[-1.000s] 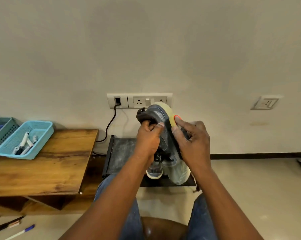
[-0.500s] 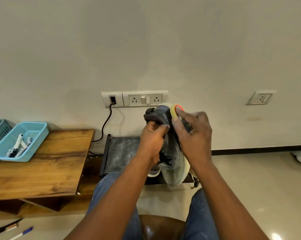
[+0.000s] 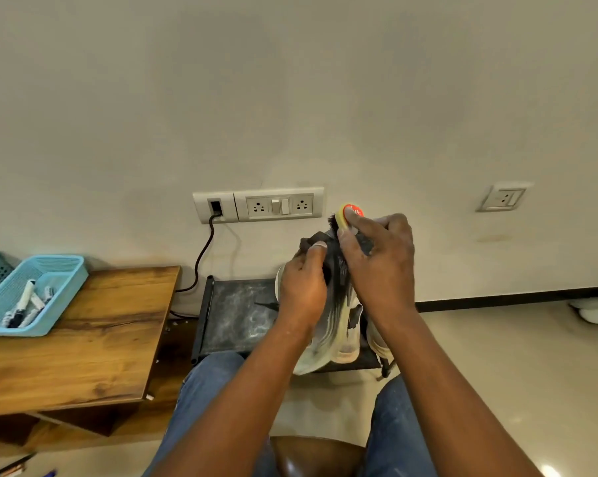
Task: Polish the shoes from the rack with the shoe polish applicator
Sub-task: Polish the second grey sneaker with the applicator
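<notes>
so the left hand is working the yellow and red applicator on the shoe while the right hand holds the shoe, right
Not quite: the hands are swapped. In the head view the right hand grips the yellow and red applicator against the shoe, while the left hand holds the shoe. The rest stands.

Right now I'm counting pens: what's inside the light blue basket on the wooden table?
In the light blue basket lie a few markers, white with dark ends. Its near wall hides their lower ends.
</notes>
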